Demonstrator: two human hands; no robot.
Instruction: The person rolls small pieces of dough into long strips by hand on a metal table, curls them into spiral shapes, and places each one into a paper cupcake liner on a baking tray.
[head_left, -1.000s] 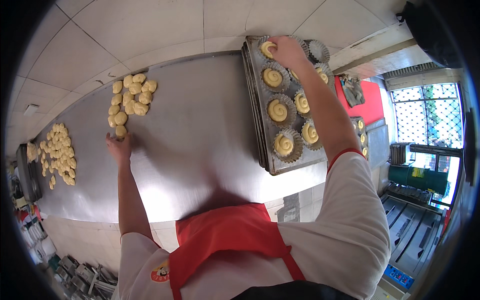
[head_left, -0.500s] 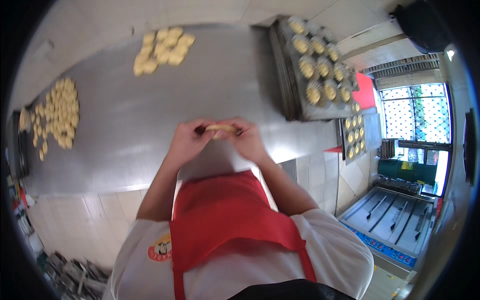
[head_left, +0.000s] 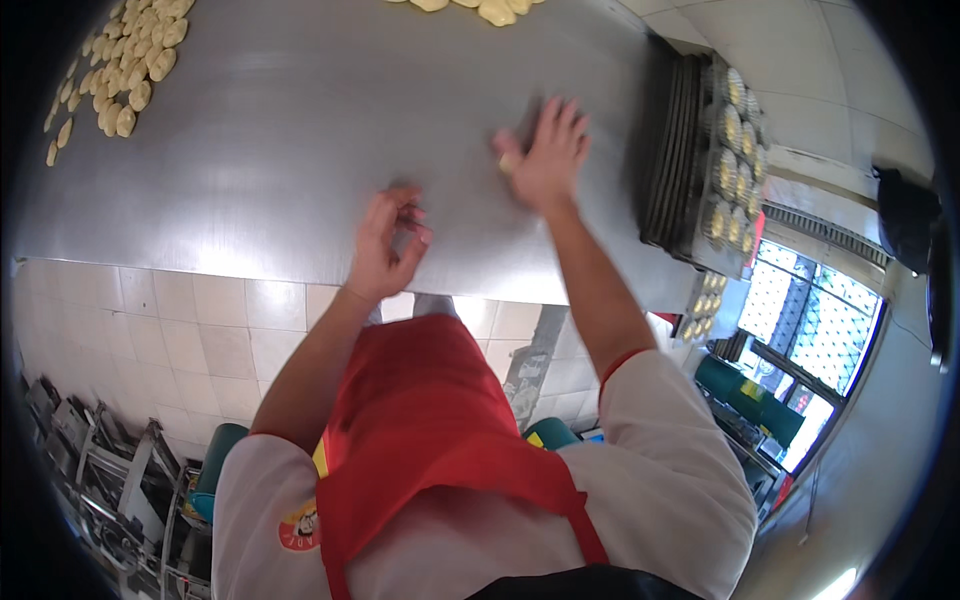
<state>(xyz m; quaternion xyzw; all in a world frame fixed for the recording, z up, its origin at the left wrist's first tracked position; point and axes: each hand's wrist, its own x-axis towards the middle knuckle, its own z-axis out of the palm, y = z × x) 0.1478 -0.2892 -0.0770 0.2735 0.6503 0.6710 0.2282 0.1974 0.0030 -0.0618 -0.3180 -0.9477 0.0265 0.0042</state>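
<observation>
My left hand (head_left: 392, 240) hovers over the steel table (head_left: 300, 120) near its front edge, fingers loosely curved and apart, with nothing visible in them. My right hand (head_left: 545, 155), blurred, lies farther forward and to the right, fingers spread flat over the steel. A small pale piece, apparently dough (head_left: 506, 164), shows at its thumb side, partly hidden. Many flattened dough pieces (head_left: 135, 55) lie at the far left, and a second group (head_left: 495, 8) is cut off at the top.
Stacked trays (head_left: 680, 140) with pastries in fluted cups (head_left: 732, 175) stand at the table's right, another pastry tray (head_left: 705, 305) beyond. My red apron (head_left: 410, 400) is at the front edge. Metal racks (head_left: 120, 480) are lower left; a window (head_left: 810, 320) is at right.
Both hands were shaping a dough strip together half a second ago; they have since separated, the right moving forward and rightward onto the table. The view has shifted, moving tray and dough groups outward.
</observation>
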